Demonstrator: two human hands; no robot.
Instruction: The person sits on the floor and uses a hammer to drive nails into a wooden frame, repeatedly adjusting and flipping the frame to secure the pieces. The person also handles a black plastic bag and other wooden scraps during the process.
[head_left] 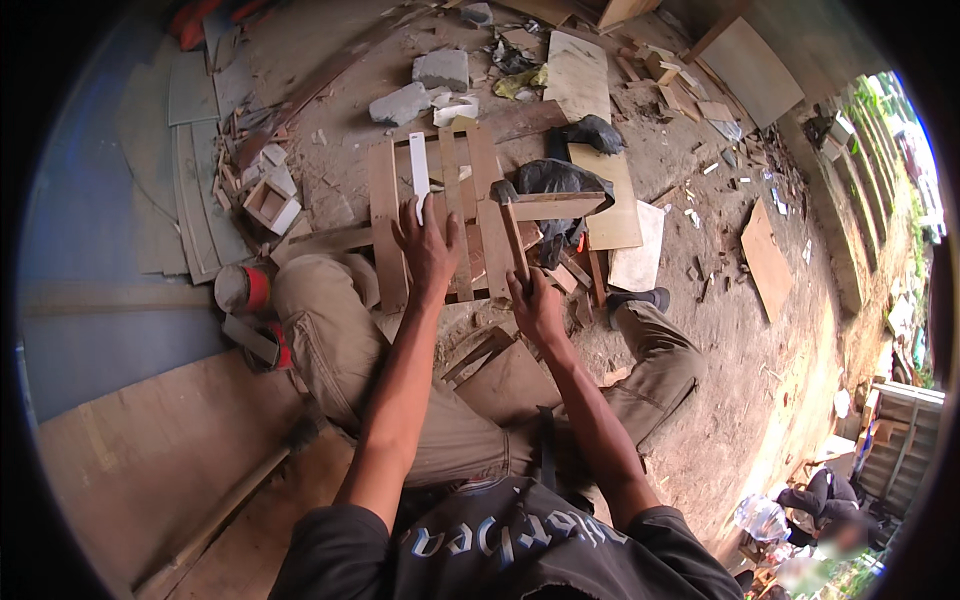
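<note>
In front of me lies a frame of wooden slats (383,215), with gaps between its long boards. My left hand (428,243) is over its middle, fingers curled on the lower end of a narrow white strip (418,160) that points away from me. My right hand (538,305) is closed around the wooden handle of a hammer (514,235). The hammer's dark head (503,192) is up at the frame's right side, beside a short board (560,205). Whether the head touches the wood I cannot tell.
Black plastic bags (565,180) lie beyond the hammer. Concrete blocks (440,70), a small wooden box (272,205) and a loose brown panel (767,260) are on the littered floor. Round red-banded tins (257,290) sit by my left knee. Another person (835,505) is at the lower right.
</note>
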